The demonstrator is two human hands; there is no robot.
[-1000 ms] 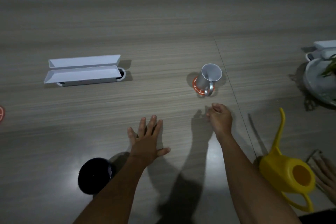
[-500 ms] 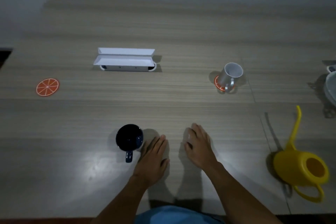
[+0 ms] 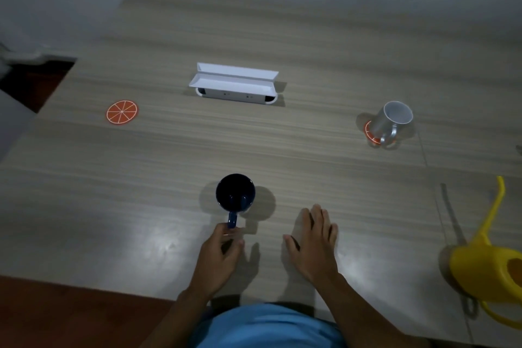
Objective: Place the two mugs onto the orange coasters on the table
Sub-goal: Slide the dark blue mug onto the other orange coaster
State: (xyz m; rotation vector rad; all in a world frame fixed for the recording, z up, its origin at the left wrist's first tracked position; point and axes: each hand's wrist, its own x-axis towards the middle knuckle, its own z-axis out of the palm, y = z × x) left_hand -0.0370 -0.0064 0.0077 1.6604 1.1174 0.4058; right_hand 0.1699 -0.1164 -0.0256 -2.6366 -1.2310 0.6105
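A dark blue mug (image 3: 235,193) stands upright on the table near its front edge, handle pointing toward me. My left hand (image 3: 219,253) has its fingers closed around that handle. My right hand (image 3: 313,243) lies flat on the table just right of the mug, fingers apart, holding nothing. A silver mug with a white inside (image 3: 391,120) stands on an orange coaster (image 3: 368,131) at the right, covering most of it. A second orange coaster (image 3: 122,112), patterned like a citrus slice, lies bare at the far left.
A white open box (image 3: 234,83) sits at the middle back of the wooden table (image 3: 310,51). A yellow watering can (image 3: 485,265) stands at the front right. The table's left edge drops to a dark floor.
The view has pulled back and shifted left. My left hand went from lying flat beside the blue mug to gripping its handle. My right hand stayed flat on the table.
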